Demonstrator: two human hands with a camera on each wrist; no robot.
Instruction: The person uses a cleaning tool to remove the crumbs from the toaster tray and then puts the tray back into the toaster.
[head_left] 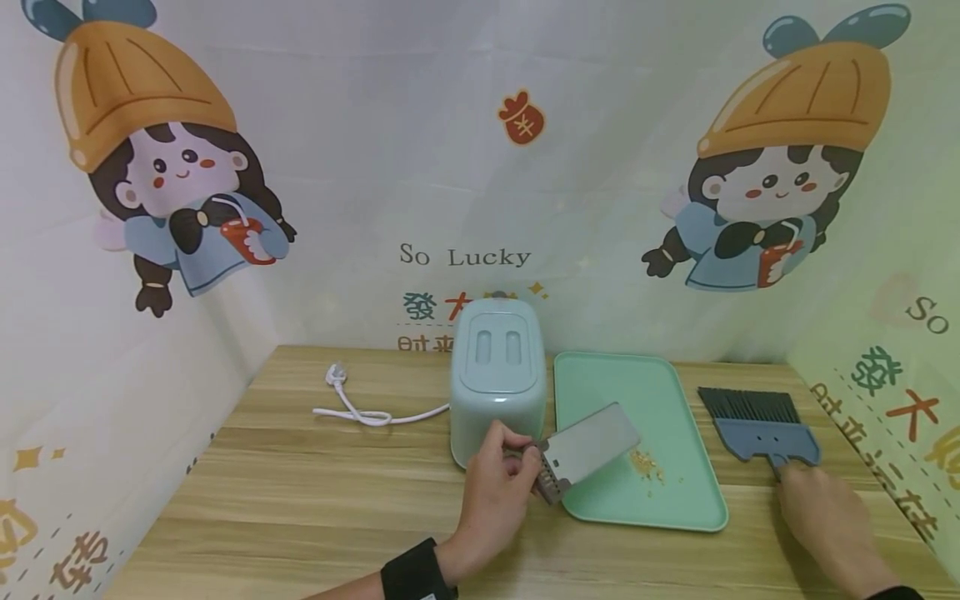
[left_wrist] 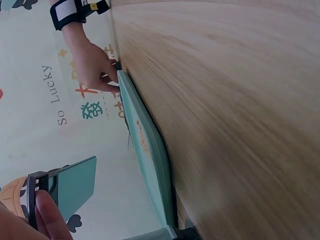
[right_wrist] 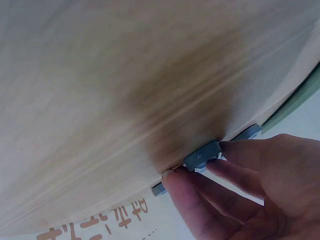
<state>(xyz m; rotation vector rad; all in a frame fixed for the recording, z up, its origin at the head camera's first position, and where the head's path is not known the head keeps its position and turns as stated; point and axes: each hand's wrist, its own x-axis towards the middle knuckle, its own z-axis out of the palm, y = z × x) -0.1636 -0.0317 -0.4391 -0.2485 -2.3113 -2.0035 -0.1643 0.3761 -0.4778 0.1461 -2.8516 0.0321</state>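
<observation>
My left hand (head_left: 501, 487) pinches the grey end of a flat metal crumb tray (head_left: 594, 446), tilted above the left part of a mint-green serving tray (head_left: 618, 387). In the left wrist view the crumb tray (left_wrist: 76, 185) is apart from the serving tray below. Yellowish crumbs (head_left: 647, 467) lie on the serving tray. At the right, my right hand (head_left: 828, 517) grips the handle of a blue brush (head_left: 768, 435) with dark bristles, lying on the table. The right wrist view shows fingers and thumb around the handle end (right_wrist: 202, 155). A pale green toaster (head_left: 497, 417) stands just beyond my left hand.
A white power cord (head_left: 367, 417) with a plug (head_left: 336, 375) runs left from the toaster over the wooden table (head_left: 300, 500). Behind the table hangs a printed cloth (head_left: 465, 167), which also covers both sides. The serving tray stands between toaster and brush.
</observation>
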